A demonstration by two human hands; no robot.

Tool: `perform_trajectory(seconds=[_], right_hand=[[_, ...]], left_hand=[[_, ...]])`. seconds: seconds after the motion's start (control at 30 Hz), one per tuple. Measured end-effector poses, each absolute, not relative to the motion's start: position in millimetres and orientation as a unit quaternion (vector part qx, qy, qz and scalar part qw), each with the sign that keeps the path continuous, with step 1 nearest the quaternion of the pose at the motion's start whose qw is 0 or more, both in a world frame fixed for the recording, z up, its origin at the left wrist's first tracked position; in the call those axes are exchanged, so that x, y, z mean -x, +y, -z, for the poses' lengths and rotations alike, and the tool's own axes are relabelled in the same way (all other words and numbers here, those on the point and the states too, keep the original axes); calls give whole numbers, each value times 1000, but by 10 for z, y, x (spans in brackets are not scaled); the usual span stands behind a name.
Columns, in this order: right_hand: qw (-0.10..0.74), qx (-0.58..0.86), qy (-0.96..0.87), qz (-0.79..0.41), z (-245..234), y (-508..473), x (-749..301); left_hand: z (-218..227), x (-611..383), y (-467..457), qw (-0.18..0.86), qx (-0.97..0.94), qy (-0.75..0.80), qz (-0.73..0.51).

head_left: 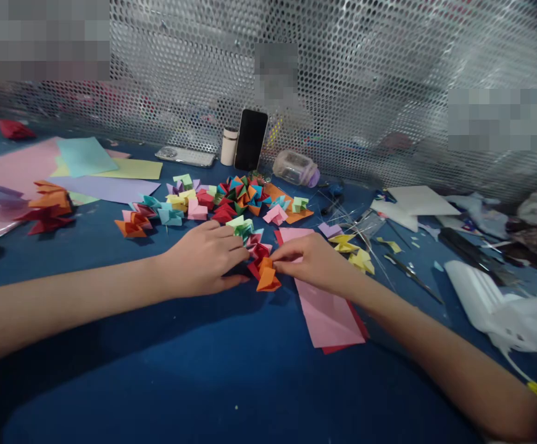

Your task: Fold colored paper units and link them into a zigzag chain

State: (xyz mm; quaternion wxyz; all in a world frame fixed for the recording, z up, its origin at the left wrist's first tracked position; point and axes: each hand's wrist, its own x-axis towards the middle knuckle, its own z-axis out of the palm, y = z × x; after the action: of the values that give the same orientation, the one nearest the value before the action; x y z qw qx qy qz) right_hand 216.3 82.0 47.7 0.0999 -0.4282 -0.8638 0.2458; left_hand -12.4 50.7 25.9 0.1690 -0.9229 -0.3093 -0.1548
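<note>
My left hand rests on the blue table, fingers curled round a short chain of folded paper pieces, green and red. My right hand pinches an orange folded paper piece at the chain's near end. Both hands meet at the middle of the table. A pink paper strip lies under my right wrist, over a red sheet.
More folded paper modules lie in a row behind the hands, with orange and red ones at left. Coloured sheets lie far left. A black phone leans on the perforated metal screen. Scissors and white scraps lie right.
</note>
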Motion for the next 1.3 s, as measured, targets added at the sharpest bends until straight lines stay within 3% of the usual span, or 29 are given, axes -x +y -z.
perform_trajectory(seconds=[0.23, 0.5, 0.6, 0.8, 1.1, 1.3], right_hand=[[180, 429, -823, -327, -395, 858, -2172], [269, 386, -856, -217, -433, 786, -2167], [319, 370, -851, -192, -438, 780, -2163], [338, 352, -862, -133, -442, 705, -2108], [346, 350, -868, -66, -398, 626, -2078], [361, 366, -853, -89, -388, 626, -2056]], left_hand=[[-104, 130, 624, -107, 894, -373, 226], [-148, 60, 603, -530, 641, -435, 345], [-192, 33, 565, -633, 532, -414, 380], [-200, -24, 529, -615, 478, -413, 472], [-153, -30, 519, -580, 509, -376, 514], [-139, -51, 516, -591, 500, -399, 492]])
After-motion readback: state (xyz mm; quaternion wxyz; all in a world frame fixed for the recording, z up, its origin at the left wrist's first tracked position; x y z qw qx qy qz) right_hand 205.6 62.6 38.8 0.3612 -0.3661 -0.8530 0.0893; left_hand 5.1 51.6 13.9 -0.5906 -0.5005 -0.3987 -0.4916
